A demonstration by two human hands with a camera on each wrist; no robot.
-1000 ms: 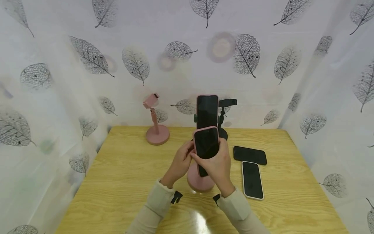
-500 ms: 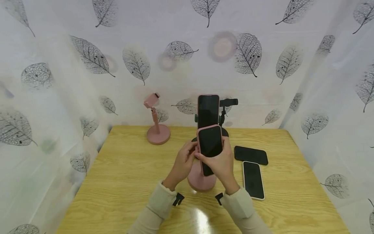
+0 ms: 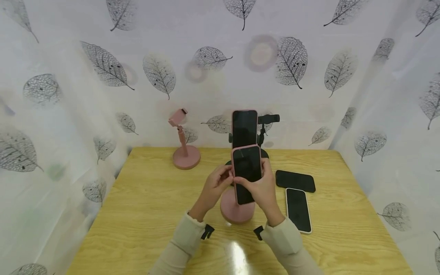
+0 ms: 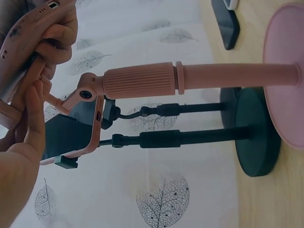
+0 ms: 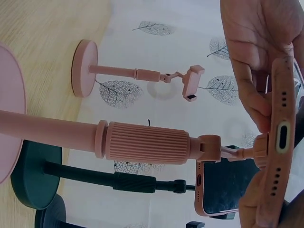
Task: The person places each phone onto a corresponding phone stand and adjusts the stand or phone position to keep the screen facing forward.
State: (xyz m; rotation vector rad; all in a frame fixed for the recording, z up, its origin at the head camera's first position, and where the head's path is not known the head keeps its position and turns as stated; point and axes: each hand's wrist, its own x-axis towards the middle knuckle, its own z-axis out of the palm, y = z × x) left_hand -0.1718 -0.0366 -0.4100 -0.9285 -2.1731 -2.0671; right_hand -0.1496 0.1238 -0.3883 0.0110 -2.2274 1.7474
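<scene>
A smartphone in a pink case (image 3: 248,164) stands nearly upright, leaning slightly, at the head of the near pink phone stand (image 3: 237,210). My right hand (image 3: 262,193) grips the phone's right side, its thumb across the screen. At the phone's left edge my left hand (image 3: 214,187) pinches the stand's pink clamp (image 4: 29,80). The stand's ribbed neck (image 5: 147,142) and hinge show below the phone in the wrist views. How far the phone sits inside the clamp is partly hidden by fingers. Behind it, another pink-cased phone (image 3: 245,128) is held in a dark green stand (image 4: 259,133).
A pink phone stand (image 3: 185,157) with no phone stands at the back left. At the back, right of centre, stands a black phone stand (image 3: 269,119). A black phone (image 3: 295,181) and a white-edged phone (image 3: 298,210) lie on the wooden table (image 3: 144,202) at right.
The front phone and the right hand have shifted slightly right and up. The right thumb lies higher over the screen. The left fingers stay at the clamp.
</scene>
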